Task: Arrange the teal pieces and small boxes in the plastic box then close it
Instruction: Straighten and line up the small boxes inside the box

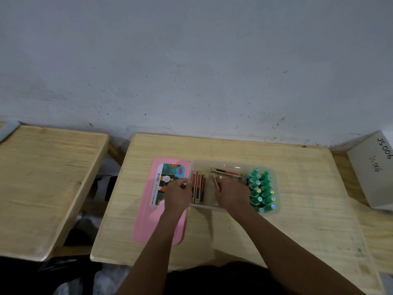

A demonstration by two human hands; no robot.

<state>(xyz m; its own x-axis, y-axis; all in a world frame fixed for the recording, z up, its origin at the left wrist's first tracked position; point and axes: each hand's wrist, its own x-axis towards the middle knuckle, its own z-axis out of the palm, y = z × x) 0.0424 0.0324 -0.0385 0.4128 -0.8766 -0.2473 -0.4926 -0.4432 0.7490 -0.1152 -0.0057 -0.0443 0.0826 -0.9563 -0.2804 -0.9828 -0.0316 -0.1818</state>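
A clear plastic box [234,163] stands on the wooden table. Several teal pieces [262,189] with shiny round ends fill its right end in two rows. Small red-and-tan boxes [198,188] stand on edge at its left end, and more [228,173] lie along the back wall. My left hand [177,193] grips the box's left rim beside the upright small boxes. My right hand [232,194] is inside the box and pinches one small box [217,180], tilted. The pink lid [148,213] lies flat just left of the box, partly under my left forearm.
The wooden table [297,220] has bare room right of and in front of the box. A second wooden table [42,188] stands to the left across a gap. A grey-white carton [376,171] marked with handwriting sits at the right edge. A wall runs behind.
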